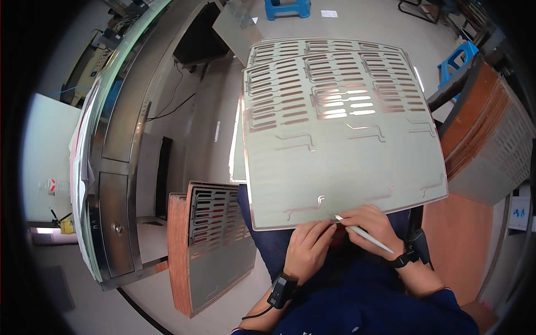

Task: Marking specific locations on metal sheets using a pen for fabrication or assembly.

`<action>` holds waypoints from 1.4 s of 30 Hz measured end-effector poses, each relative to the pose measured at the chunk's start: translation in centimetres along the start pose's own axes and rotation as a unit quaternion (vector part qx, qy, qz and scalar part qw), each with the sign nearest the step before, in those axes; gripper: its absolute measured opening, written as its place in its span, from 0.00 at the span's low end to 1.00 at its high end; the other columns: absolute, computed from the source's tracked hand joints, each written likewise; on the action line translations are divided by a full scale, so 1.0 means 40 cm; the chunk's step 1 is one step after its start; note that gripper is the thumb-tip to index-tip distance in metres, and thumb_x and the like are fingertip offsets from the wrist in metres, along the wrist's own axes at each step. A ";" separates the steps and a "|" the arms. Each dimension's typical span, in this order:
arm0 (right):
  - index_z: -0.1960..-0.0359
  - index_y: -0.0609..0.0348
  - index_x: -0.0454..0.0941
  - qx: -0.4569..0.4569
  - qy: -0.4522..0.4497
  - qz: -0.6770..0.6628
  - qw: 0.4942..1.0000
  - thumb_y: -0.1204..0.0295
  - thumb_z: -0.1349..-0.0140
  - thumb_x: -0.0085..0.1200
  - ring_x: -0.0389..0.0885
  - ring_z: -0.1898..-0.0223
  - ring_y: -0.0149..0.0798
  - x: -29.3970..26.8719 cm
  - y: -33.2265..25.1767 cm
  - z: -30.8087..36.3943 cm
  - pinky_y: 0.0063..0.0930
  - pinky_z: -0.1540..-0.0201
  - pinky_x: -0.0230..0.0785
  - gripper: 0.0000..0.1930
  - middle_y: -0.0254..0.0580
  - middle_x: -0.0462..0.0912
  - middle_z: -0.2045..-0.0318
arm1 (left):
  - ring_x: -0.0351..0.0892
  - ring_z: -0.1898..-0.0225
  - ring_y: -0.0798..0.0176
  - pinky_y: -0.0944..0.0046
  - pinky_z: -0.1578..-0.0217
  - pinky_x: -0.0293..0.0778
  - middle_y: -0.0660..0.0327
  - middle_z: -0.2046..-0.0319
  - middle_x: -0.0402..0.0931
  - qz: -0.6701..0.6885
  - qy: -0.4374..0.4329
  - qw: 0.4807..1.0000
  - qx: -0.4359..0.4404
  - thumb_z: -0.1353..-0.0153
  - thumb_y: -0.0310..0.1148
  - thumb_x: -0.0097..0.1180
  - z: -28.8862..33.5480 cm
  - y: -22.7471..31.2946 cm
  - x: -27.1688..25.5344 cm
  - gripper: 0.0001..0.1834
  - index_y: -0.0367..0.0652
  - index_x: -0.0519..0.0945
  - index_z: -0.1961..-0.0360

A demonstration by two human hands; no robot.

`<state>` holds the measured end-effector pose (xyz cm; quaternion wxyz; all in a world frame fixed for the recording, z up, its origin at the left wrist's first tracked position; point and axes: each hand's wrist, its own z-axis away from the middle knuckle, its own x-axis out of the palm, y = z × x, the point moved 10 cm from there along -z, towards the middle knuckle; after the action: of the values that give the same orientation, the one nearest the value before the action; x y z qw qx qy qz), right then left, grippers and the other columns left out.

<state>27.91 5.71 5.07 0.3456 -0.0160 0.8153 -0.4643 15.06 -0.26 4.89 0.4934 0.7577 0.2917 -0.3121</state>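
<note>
A large pale grey-green circuit board panel (335,167) with copper tracks lies in front of me, tilted, above my lap. Between the fingers of my right hand (371,226) is a slim white pen-shaped tool (369,239). The tool's tip meets the panel close to its near edge, beside a short copper track. My left hand (308,245) rests at that same edge with its fingers stretched out side by side and its fingertips near the tool's tip. The left thumb is hidden. Beneath the top panel, further similar panels show at the far and left edges.
A thick stack of copper-edged panels (212,251) stands at lower left, beside a metal cabinet (117,223) with a glass top. More panels (491,145) lean at the right. Blue stools (287,8) stand on the floor farther off.
</note>
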 end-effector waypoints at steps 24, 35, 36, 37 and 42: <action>0.45 0.55 0.79 -0.038 -0.021 0.047 0.998 0.76 0.42 0.61 0.84 0.52 0.43 0.114 -0.011 -0.134 0.37 0.47 0.75 0.21 0.42 0.85 0.49 | 0.63 0.32 0.39 0.45 0.32 0.58 0.47 0.35 0.69 -0.164 0.091 0.966 -0.181 0.37 0.22 0.54 -0.083 -0.334 -0.185 0.23 0.42 0.78 0.40; 0.43 0.59 0.77 0.241 0.252 0.333 0.876 0.73 0.34 0.55 0.77 0.41 0.57 -0.472 0.336 0.108 0.41 0.41 0.71 0.18 0.56 0.80 0.45 | 0.59 0.28 0.40 0.44 0.30 0.54 0.50 0.32 0.66 -0.154 0.082 0.967 -0.184 0.32 0.24 0.49 -0.071 -0.353 -0.169 0.22 0.43 0.76 0.37; 0.43 0.58 0.77 0.345 0.282 0.300 0.844 0.72 0.32 0.54 0.80 0.46 0.58 -0.550 0.404 0.210 0.44 0.46 0.72 0.17 0.56 0.82 0.50 | 0.58 0.28 0.39 0.45 0.31 0.55 0.49 0.32 0.66 -0.154 0.081 0.967 -0.184 0.32 0.24 0.49 -0.076 -0.350 -0.166 0.22 0.42 0.76 0.37; 0.43 0.57 0.77 0.443 0.307 0.260 0.801 0.70 0.31 0.53 0.82 0.51 0.59 -0.606 0.457 0.306 0.46 0.51 0.74 0.16 0.57 0.85 0.55 | 0.58 0.28 0.39 0.45 0.31 0.55 0.49 0.32 0.66 -0.155 0.081 0.968 -0.181 0.32 0.24 0.49 -0.076 -0.350 -0.163 0.22 0.42 0.76 0.37; 0.43 0.59 0.77 0.339 0.367 0.248 0.830 0.65 0.25 0.47 0.87 0.55 0.50 -0.603 0.409 0.400 0.38 0.53 0.76 0.16 0.56 0.86 0.56 | 0.68 0.38 0.42 0.46 0.38 0.64 0.45 0.40 0.70 -0.199 0.123 0.957 -0.171 0.34 0.22 0.51 -0.077 -0.331 -0.181 0.22 0.40 0.76 0.38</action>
<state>60.34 11.44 0.47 0.1083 0.4760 0.6502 -0.5823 1.10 6.17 3.89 0.5034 0.6211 0.5444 -0.2538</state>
